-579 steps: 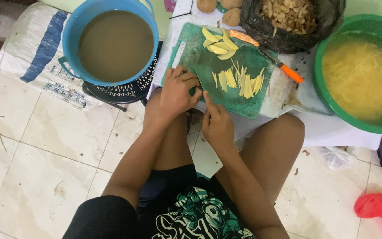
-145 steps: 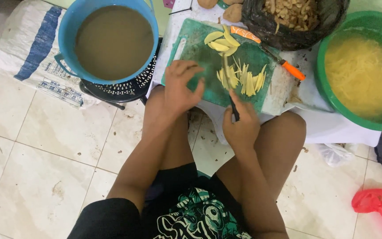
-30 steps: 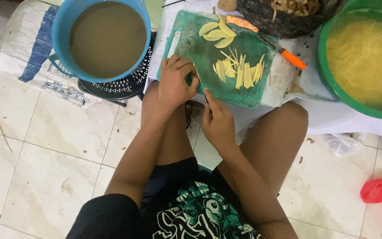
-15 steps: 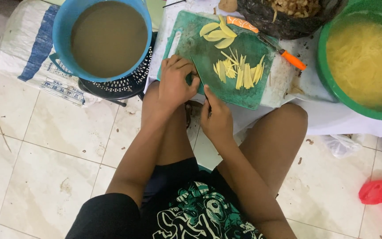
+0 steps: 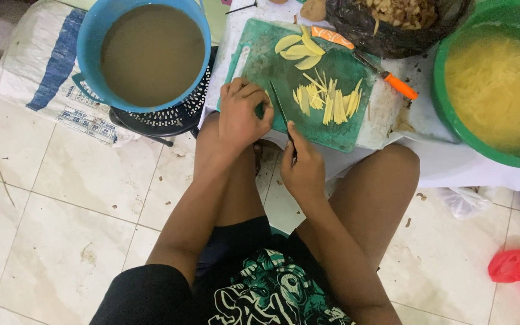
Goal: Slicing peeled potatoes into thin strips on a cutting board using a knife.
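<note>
Fingers of the left hand (image 5: pixel 242 117) are curled tight together, knuckles up, pressing something on the near edge of the green cutting board (image 5: pixel 260 60); what lies under them I cannot make out. The right hand (image 5: pixel 302 168) is clamped around the handle of a dark knife (image 5: pixel 281 114), just below the board's lower edge at mid-frame.

The blade runs close beside the left fingertips, so a slip or a drift of the knuckles could nick them, I'd judge. The board also sits right at the edge of its support, over the person's knees, and a hard push might tip it.

The knife's long axis runs from the right hand up and slightly left, tip pointing toward the top of the frame. Pale cut potato sticks (image 5: pixel 326 102) lie right of the blade, uncut slices (image 5: pixel 296 48) above them, and an orange-handled peeler (image 5: pixel 386 78) rests further right.
</note>
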